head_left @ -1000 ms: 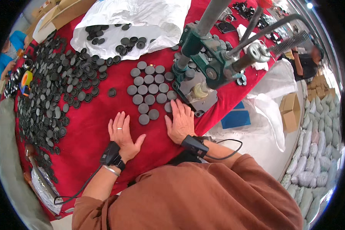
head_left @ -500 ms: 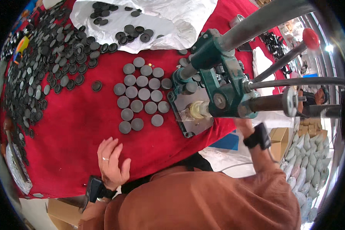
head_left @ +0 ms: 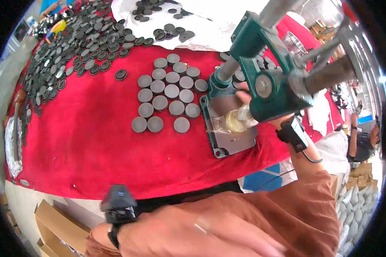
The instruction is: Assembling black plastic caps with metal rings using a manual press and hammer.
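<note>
My left hand (head_left: 201, 233) is low in front of my body, off the cloth's near edge. Motion smears its fingers, so whether they hold anything does not show. Behind the head of the green hand press (head_left: 263, 88) is my right hand (head_left: 244, 95), reaching in from the right. Most of it is hidden; only some fingers and the wrist show. Under the press ram a clear yellowish round piece (head_left: 235, 121) sits above the steel base plate (head_left: 238, 144). Left of the press stand several dark grey round caps (head_left: 172, 91), grouped closely in rough rows.
A large pile of loose black caps (head_left: 88, 47) spreads over the far left of the red cloth (head_left: 85, 150). More caps lie on a white sheet (head_left: 214, 32) at the back. Cardboard boxes (head_left: 62, 222) stand lower left. A person (head_left: 364, 139) is at the far right.
My left hand has come from the cloth toward my body, moving low and right. My right hand has risen from beside the table edge to behind the press head. The whole view has shifted.
</note>
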`<state>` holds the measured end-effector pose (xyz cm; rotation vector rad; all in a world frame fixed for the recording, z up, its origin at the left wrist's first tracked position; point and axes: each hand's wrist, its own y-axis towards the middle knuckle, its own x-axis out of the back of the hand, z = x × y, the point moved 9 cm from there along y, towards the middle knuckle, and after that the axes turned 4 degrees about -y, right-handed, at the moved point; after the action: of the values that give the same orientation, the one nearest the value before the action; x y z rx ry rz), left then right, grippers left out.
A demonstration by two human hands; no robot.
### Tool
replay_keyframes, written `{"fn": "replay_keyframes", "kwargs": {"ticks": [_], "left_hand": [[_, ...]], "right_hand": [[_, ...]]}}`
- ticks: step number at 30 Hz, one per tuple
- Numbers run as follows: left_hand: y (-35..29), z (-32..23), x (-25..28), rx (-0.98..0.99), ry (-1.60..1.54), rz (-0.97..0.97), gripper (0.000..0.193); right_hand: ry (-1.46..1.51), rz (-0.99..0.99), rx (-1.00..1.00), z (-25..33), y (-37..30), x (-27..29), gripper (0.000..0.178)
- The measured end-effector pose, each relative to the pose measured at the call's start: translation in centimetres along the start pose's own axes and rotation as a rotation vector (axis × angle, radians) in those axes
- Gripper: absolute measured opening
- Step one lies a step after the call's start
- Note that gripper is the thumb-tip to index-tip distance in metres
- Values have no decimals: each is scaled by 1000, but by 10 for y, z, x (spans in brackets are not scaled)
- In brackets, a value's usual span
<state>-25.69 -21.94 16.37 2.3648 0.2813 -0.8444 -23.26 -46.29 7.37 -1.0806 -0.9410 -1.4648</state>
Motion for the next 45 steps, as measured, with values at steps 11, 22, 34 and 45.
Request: {"fn": "replay_keyframes", "kwargs": {"ticks": [11, 22, 34, 45], "left_hand": [[8, 47, -119, -773, -603, 436, 37], [31, 84, -149, -517, -516, 327, 57], [66, 140, -149, -383, -486, 296, 55], [65, 182, -149, 2, -548, 11, 47]], "right_hand": [[-243, -535, -128, -60, -102, 33, 25], [-75, -607, -55, -60, -156, 5, 12], [-30, -617, 11, -69, -158, 7, 18], [-87, -505, -20, -70, -156, -4, 31]]}}
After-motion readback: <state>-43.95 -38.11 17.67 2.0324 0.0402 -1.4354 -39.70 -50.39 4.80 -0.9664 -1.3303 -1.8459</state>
